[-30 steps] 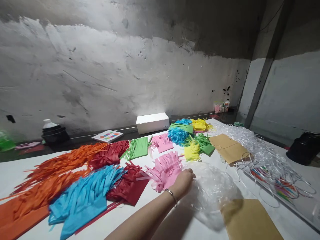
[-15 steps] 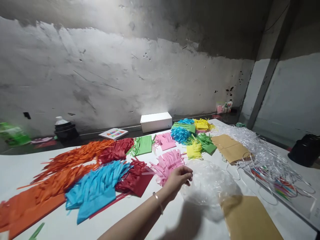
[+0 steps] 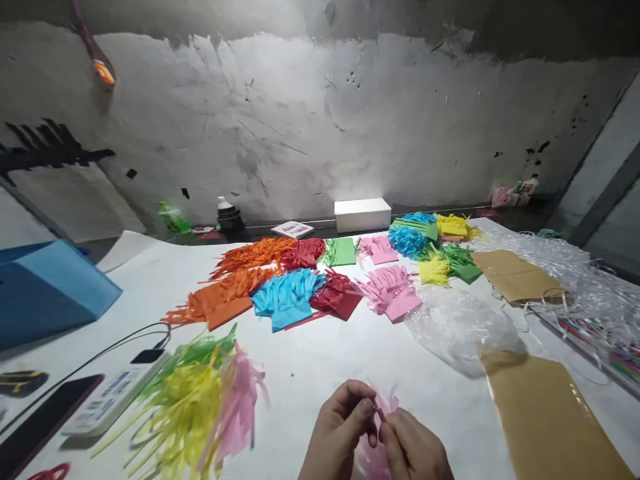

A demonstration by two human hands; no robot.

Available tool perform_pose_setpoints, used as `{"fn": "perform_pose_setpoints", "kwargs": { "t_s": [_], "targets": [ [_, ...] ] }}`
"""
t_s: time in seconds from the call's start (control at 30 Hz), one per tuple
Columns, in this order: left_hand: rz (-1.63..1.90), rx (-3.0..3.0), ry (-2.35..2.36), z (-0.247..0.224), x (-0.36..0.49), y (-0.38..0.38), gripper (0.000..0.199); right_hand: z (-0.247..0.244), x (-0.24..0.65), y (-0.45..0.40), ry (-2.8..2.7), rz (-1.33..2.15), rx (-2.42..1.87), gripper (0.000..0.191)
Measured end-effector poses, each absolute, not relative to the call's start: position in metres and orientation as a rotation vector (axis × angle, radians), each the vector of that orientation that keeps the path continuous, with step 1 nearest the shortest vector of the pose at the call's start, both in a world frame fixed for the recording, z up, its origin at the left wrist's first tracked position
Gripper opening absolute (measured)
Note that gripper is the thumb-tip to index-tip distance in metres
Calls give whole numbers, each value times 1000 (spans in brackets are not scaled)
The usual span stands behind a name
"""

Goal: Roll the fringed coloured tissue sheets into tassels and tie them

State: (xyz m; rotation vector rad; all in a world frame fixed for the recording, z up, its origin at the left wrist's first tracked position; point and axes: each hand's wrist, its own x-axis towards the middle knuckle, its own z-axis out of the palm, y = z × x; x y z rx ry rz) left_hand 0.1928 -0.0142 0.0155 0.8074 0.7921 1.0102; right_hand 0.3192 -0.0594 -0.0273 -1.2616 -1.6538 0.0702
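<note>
Close to me at the bottom centre, a pink paper tassel (image 3: 370,461) is between my hands, its thin strips spreading below and behind the fingers. My left hand (image 3: 337,427) pinches its twisted top with thumb and forefinger. My right hand (image 3: 415,445) is closed on the same twist from the other side; the palm side is hidden. Left of my hands lies a heap of loose tassels, with green, yellow (image 3: 193,407) and pink (image 3: 241,403) strips. Beyond my hands sits a fringed pink paper piece (image 3: 393,293).
Fringed orange (image 3: 225,297), blue (image 3: 287,300) and dark red paper (image 3: 343,297) line the white table. On the right are clear plastic (image 3: 460,327) and a brown envelope (image 3: 555,407). A power strip (image 3: 117,393), a phone (image 3: 47,420) and a blue box (image 3: 50,287) stand left.
The view has swung left. The hand that reached out near the clear plastic is no longer there; both hands are now close to me, gripping a pink tassel.
</note>
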Motion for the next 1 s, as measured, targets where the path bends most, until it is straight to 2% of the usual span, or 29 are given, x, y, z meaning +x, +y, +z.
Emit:
{"fn": "perform_pose_setpoints", "kwargs": {
  "t_s": [0.4,0.53,0.63,0.7,0.8,0.9,1.0],
  "targets": [
    [1172,1072,853,7,144,-51,27,-13,284,-87,-1838,422,-1274,32],
    [1112,1235,727,-2,132,-53,26,-1,285,-91,-1870,657,-1253,34],
    [1020,1207,804,-2,122,-53,23,2,284,-93,-1839,767,-1256,33],
    [983,1194,894,2,118,-52,23,-1,284,-94,-1860,735,-1268,25],
    [905,1180,879,8,112,-50,33,-12,283,-94,-1983,454,-1192,16],
    [904,1190,825,8,106,-49,37,-25,276,-89,-2064,205,-1094,19],
    [977,1277,849,1,95,-48,36,-38,263,-81,-2016,169,-1080,24]
  ]
}}
